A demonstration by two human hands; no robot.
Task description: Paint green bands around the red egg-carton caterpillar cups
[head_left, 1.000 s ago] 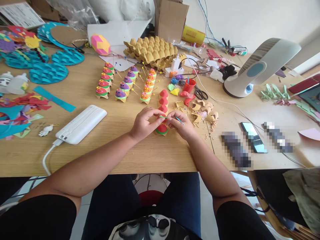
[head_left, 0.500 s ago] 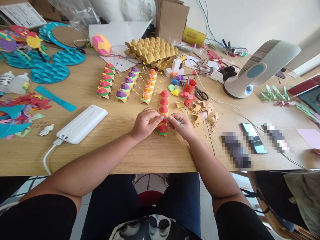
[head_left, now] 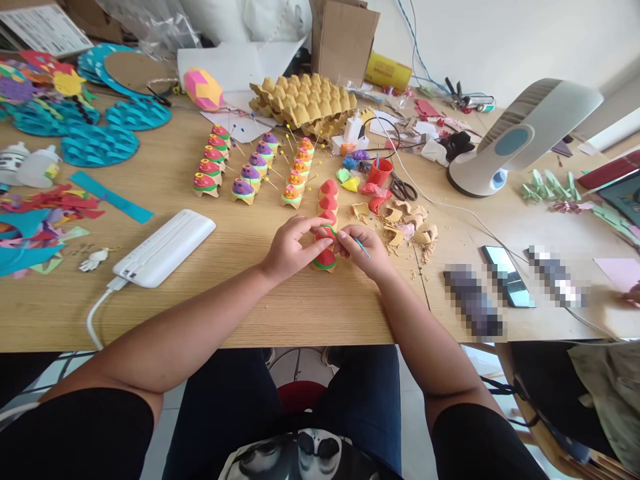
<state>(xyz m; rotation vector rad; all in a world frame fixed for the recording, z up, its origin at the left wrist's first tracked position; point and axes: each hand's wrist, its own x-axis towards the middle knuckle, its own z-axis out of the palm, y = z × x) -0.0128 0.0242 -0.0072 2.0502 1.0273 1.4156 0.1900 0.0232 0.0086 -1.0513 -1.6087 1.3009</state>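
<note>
A strip of egg-carton cups (head_left: 328, 201) capped in red stands on the table between my hands, with a green band around the base of its nearest cup. My left hand (head_left: 293, 250) is at its left side, thumb and forefinger spread apart over the second-nearest cup. From the right, my right hand (head_left: 364, 253) pinches the end of a thin green clay strand (head_left: 329, 227), which curves across toward my left forefinger. A thin blue stick tool (head_left: 362, 247) also rests in my right hand, pointing toward me. Fingers partly hide the cup beneath.
Three decorated carton strips, red (head_left: 205, 181), purple (head_left: 243, 189) and orange (head_left: 292, 194), stand behind, with pins nearby. Carton scraps (head_left: 395, 235), clay lumps (head_left: 353, 183) and a red cup (head_left: 380, 173) lie right. A power bank (head_left: 165, 249), a fan (head_left: 520, 143) and phones (head_left: 508, 276) flank.
My left thumb and forefinger have parted from their pinch, and the left thumb is lower. The green strand now shows as a curve above the cup. A person's hand shifted at the far right.
</note>
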